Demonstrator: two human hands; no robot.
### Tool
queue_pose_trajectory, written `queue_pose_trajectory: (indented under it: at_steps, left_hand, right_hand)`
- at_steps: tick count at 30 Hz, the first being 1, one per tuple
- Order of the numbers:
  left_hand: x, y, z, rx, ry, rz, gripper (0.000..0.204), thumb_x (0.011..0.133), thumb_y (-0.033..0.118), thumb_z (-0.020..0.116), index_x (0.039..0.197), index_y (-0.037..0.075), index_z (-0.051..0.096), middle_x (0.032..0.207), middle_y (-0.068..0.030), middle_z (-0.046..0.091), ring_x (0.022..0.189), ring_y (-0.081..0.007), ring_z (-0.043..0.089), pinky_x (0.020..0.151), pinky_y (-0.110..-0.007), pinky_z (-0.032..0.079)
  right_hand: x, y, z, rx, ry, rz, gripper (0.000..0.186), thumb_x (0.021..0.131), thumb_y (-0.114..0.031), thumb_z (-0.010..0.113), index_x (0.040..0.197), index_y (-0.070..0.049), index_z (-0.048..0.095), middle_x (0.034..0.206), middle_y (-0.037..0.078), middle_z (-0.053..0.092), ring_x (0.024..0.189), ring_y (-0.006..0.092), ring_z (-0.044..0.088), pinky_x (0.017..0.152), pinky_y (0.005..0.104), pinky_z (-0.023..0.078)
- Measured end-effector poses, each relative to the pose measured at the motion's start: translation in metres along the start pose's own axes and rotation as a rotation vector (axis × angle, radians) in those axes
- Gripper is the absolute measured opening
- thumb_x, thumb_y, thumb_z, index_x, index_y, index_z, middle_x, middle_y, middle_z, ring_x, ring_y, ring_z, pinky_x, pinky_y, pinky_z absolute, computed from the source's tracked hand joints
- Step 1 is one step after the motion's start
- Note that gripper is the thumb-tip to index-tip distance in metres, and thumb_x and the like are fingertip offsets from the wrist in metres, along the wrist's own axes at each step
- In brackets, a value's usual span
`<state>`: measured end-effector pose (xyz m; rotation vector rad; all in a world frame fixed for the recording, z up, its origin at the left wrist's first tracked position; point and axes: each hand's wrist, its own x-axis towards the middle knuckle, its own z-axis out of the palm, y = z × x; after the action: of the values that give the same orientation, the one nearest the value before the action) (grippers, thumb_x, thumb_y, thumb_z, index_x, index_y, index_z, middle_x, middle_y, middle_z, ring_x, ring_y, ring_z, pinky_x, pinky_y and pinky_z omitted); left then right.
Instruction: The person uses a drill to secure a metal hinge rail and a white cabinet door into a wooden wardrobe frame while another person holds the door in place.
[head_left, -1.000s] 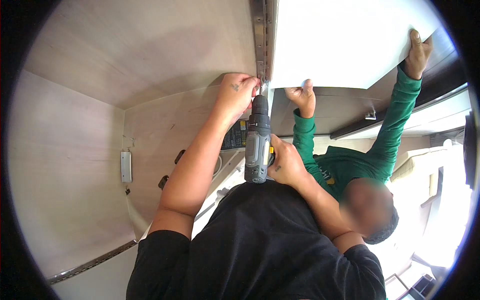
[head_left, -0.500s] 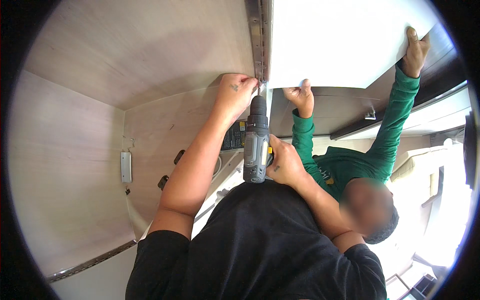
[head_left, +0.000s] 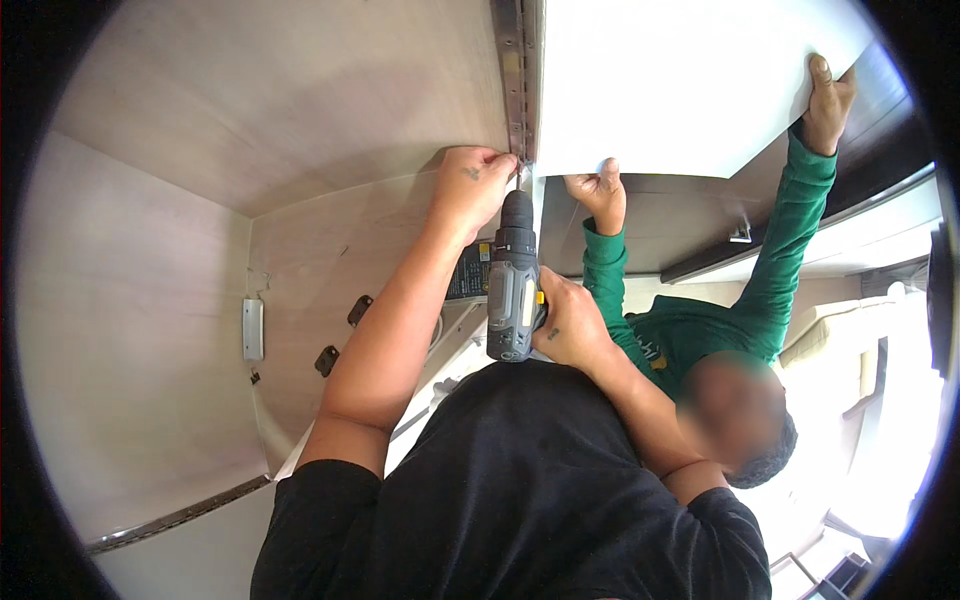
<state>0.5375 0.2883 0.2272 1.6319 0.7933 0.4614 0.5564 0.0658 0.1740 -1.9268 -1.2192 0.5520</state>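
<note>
My right hand is closed round the grip of a grey-and-black cordless drill, pointed up at the lower end of a long metal piano hinge. My left hand pinches at that hinge end, beside the bit; what its fingertips hold is too small to make out. A white panel runs along the hinge's right side. A co-worker in green sleeves grips that panel's edges with both hands, one low near the hinge, the other at the far right.
The pale wooden cabinet interior fills the left, with a white fitting, small black brackets and a dark box behind my left forearm. Another hinge strip runs at lower left. A cream cushioned piece stands at the right.
Very little differs: the co-worker's hands and the panel have shifted slightly left, and the drill sits a few pixels further left and higher. My grips look the same.
</note>
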Motion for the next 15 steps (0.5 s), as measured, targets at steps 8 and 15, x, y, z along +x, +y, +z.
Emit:
queue_pose_trajectory:
  at_steps: [8, 15]
  left_hand:
    - [-0.004, 0.003, 0.003, -0.042, 0.000, -0.031, 0.024, 0.102, 0.018, 0.071, 0.095, -0.004, 0.075, 0.072, 0.0005, 0.059, 0.051, -0.0077, 0.050, 0.045, -0.028, 0.038]
    - [-0.009, 0.008, 0.003, -0.064, 0.006, -0.028, 0.024, 0.102, 0.019, 0.069, 0.095, -0.002, 0.075, 0.070, 0.0011, 0.057, 0.050, -0.0084, 0.048, 0.044, -0.027, 0.036]
  right_hand:
    - [-0.001, -0.004, -0.005, -0.051, 0.045, -0.043, 0.041, 0.071, -0.003, 0.076, 0.107, -0.001, 0.055, 0.095, 0.027, 0.069, 0.096, 0.0520, 0.068, 0.084, 0.0574, 0.055]
    - [0.002, 0.009, -0.004, -0.067, 0.051, -0.080, 0.040, 0.070, -0.001, 0.073, 0.106, -0.001, 0.056, 0.095, 0.028, 0.067, 0.097, 0.0526, 0.066, 0.083, 0.0563, 0.053]
